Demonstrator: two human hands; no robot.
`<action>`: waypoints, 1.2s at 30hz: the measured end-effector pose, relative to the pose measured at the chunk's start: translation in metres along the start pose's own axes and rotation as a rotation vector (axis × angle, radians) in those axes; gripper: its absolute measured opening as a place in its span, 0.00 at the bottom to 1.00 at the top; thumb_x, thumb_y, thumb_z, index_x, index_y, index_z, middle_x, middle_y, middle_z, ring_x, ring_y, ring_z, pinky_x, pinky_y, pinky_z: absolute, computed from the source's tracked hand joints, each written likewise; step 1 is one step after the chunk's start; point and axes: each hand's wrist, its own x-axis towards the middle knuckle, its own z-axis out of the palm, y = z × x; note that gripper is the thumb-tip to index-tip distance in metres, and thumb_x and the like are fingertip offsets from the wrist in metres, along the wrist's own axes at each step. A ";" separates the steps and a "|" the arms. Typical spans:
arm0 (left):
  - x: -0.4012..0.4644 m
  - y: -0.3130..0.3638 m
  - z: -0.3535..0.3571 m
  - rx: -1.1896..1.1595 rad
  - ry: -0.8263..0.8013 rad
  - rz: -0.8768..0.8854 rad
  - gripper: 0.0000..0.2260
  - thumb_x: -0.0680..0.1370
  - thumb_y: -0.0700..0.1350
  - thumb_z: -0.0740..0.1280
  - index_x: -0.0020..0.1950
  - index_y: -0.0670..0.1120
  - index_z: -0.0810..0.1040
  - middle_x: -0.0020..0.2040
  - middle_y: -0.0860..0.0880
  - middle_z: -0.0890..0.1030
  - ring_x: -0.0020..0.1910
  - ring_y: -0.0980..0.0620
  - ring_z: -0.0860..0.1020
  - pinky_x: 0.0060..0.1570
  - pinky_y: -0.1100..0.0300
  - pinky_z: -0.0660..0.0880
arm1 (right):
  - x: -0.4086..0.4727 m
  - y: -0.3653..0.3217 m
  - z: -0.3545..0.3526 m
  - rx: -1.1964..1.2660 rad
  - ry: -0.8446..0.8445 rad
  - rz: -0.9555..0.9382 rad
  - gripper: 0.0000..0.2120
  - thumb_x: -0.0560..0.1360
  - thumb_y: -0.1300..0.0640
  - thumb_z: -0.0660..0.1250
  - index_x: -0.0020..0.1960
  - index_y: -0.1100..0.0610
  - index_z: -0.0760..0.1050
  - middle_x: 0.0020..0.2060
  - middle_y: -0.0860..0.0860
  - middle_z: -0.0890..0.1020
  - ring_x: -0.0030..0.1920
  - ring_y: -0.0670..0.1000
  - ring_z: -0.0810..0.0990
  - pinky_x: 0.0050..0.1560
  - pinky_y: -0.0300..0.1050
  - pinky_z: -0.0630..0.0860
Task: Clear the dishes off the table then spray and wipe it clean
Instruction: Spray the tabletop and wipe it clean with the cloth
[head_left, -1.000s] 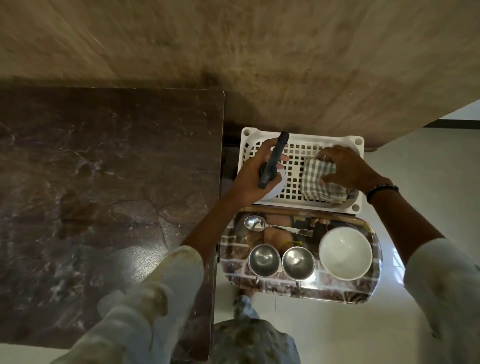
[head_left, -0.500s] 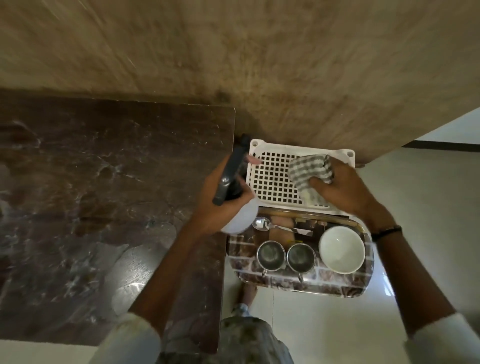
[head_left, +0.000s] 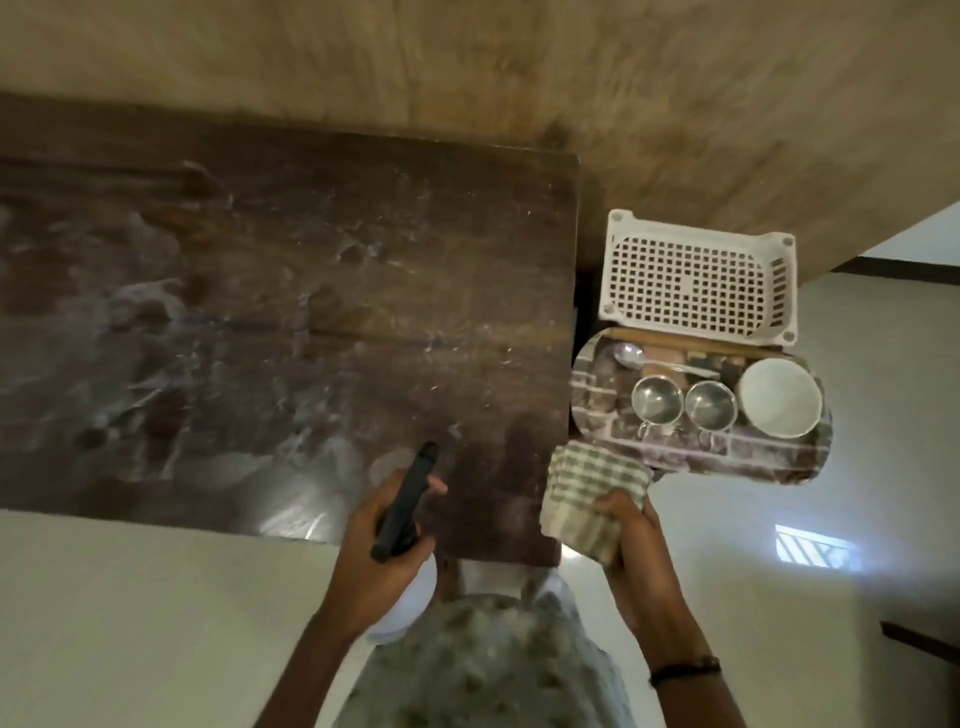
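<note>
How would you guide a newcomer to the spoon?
Find the dark table; off its right edge sits a patterned tray. Along the tray's far side lies the spoon, the only long, flat piece, beyond two steel cups and a white bowl.

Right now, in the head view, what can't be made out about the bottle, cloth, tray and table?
- Spray bottle: the left hand covers most of the body; nozzle end blurred.
- Checked cloth: folded, with the right hand over its near part.
- Tray: its pattern and the spoon are too blurred to read.
- Table: cut off by the left edge.
</note>
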 end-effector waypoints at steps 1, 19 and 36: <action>-0.013 -0.011 -0.004 0.016 -0.008 0.001 0.18 0.65 0.42 0.66 0.45 0.66 0.78 0.26 0.56 0.75 0.27 0.55 0.72 0.32 0.68 0.68 | -0.012 0.016 0.003 -0.020 0.034 0.046 0.16 0.79 0.65 0.61 0.66 0.65 0.70 0.45 0.57 0.81 0.42 0.56 0.81 0.42 0.50 0.79; -0.072 -0.121 0.036 0.130 -0.070 -0.062 0.13 0.66 0.39 0.64 0.46 0.54 0.77 0.39 0.42 0.80 0.36 0.45 0.75 0.38 0.59 0.70 | -0.078 0.134 -0.006 0.270 0.031 0.006 0.21 0.80 0.66 0.53 0.64 0.47 0.74 0.60 0.51 0.82 0.62 0.54 0.79 0.62 0.53 0.75; -0.072 -0.137 0.088 0.293 -0.061 -0.101 0.05 0.69 0.34 0.63 0.42 0.40 0.77 0.39 0.39 0.80 0.40 0.38 0.78 0.40 0.47 0.77 | -0.077 0.152 -0.046 0.260 0.073 -0.058 0.24 0.79 0.67 0.55 0.72 0.53 0.69 0.63 0.54 0.79 0.63 0.55 0.78 0.65 0.55 0.74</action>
